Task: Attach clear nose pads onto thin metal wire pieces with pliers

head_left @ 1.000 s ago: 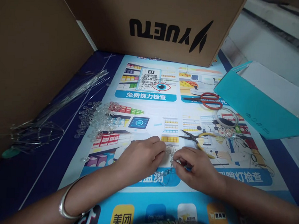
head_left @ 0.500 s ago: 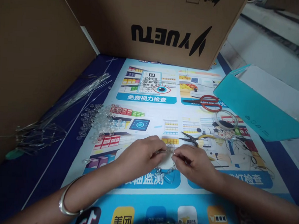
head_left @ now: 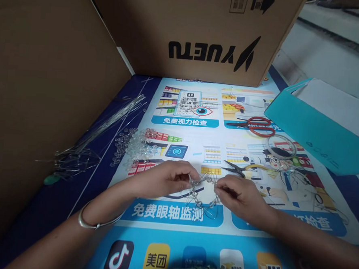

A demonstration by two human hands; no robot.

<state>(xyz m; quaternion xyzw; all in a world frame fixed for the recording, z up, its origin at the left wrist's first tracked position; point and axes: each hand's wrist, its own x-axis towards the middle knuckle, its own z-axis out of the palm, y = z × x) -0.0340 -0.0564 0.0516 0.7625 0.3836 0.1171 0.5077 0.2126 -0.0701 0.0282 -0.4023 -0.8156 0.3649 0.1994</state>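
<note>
My left hand [head_left: 167,178] and my right hand [head_left: 239,197] pinch a small piece of bent wire strung with clear beads [head_left: 204,195], one hand on each side, just above a printed poster mat [head_left: 173,239]. The piece hangs in a loop between my fingers. A silver bangle [head_left: 93,222] circles my left wrist. A pile of clear beads [head_left: 136,146] lies on the mat to the upper left of my left hand. Small pliers with yellow handles [head_left: 241,170] rest just beyond my right hand.
A bundle of thin wires [head_left: 97,133] lies at the left by a cardboard wall [head_left: 43,81]. A large cardboard box [head_left: 204,34] stands at the back. Red scissors [head_left: 254,125], a wire ring [head_left: 282,145] and a teal paper bag [head_left: 313,130] lie at the right.
The view has shifted, so everything sits further right and lower. My hands have drawn slightly apart and raised the beaded wire, whose loop now shows more clearly between them.
</note>
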